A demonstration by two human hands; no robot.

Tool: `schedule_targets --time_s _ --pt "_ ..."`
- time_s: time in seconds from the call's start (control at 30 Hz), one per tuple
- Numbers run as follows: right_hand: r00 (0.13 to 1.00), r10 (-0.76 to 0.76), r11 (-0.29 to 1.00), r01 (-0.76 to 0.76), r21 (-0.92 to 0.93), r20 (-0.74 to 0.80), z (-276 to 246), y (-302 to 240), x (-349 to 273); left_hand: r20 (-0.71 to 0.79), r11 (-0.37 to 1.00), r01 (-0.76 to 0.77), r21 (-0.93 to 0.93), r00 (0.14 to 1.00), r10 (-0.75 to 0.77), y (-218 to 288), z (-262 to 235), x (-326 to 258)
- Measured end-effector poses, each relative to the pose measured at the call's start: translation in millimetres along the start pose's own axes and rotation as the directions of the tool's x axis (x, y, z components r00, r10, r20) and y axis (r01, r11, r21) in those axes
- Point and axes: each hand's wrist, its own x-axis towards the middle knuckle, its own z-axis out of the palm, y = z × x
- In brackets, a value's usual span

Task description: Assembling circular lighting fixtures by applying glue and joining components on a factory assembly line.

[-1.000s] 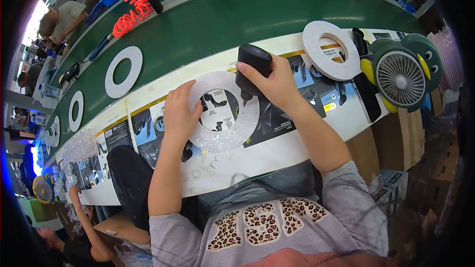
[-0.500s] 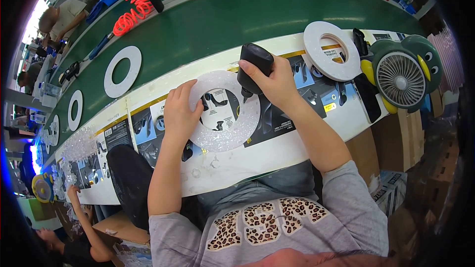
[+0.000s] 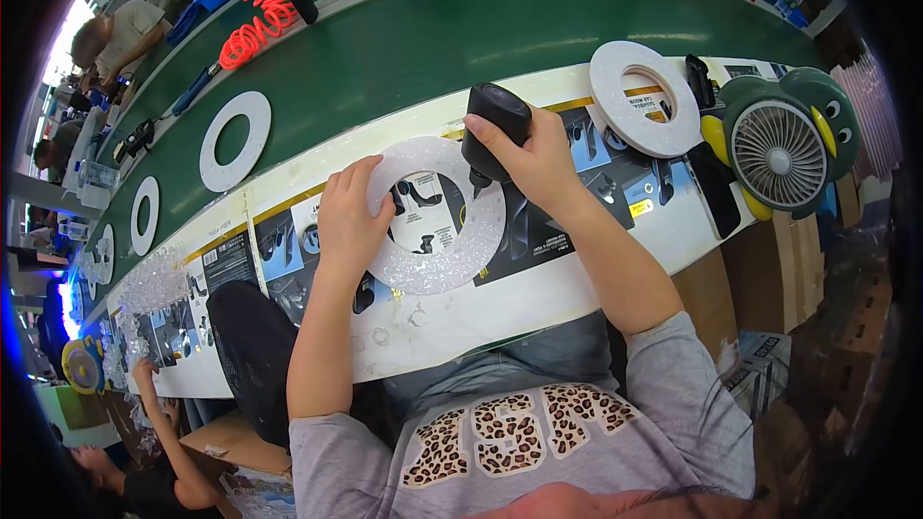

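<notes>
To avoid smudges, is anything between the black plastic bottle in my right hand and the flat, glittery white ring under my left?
Nothing visible. Your right hand holds the bottle tip down at the right side of the ring; your left hand rests on its left, well clear.

A long green belt [image 3: 538,24] runs beyond the white tabletop [image 3: 481,322]. A black chair back [image 3: 248,356] stands at the tabletop's near edge; cardboard boxes [image 3: 784,264] sit to its right, and white light [image 3: 63,46] glares far to its left.
</notes>
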Motion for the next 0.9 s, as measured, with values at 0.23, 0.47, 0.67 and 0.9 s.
schedule_targets --time_s 0.23,0.47,0.67,0.9 --pt "1.0 -0.005 0.999 0.005 0.041 -0.004 0.1 0.2 0.2 0.0 1.0 0.003 -0.001 1.0 -0.003 -0.2 0.3 -0.1" --pt "0.999 -0.011 1.0 0.011 0.013 -0.046 -2.0 -2.0 0.2 -0.019 0.998 0.047 0.029 0.999 -0.047 -9.3 -3.5 0.0" --pt "0.998 -0.025 1.0 0.025 0.012 -0.062 -3.8 -1.6 1.6 -0.024 0.995 0.098 0.025 0.995 -0.097 -20.3 -7.6 0.1" --pt "0.997 -0.045 0.998 0.048 0.042 -0.06 -1.8 2.3 2.3 -0.018 0.994 0.105 0.002 0.994 -0.105 -16.0 -9.2 0.8"
